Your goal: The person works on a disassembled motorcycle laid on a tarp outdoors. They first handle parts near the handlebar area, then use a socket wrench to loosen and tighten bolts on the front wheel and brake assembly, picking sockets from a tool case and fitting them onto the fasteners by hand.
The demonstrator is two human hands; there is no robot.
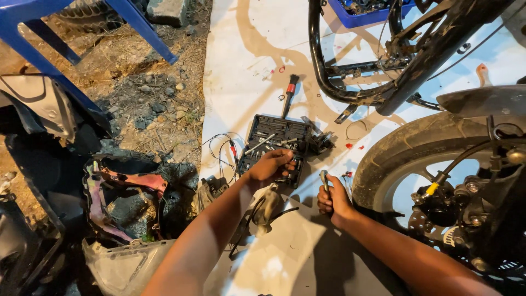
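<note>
An open black socket-set case [274,136] with several metal sockets and bits lies on a white sheet [246,66]. My left hand [270,166] reaches into the near end of the case, fingers curled over the pieces there; whether it grips one is hidden. To its right, my right hand [332,200] is closed around a metal ratchet handle [324,178], which sticks up out of the fist. A black screwdriver with a red collar [289,94] lies just beyond the case.
A motorcycle front wheel [394,159] with brake disc and caliper [438,208] stands at right, the black frame [350,71] behind it. Blue stool legs [44,55], dirt and stones are at left. Body panels [120,192] and loose wires [222,148] lie near the case.
</note>
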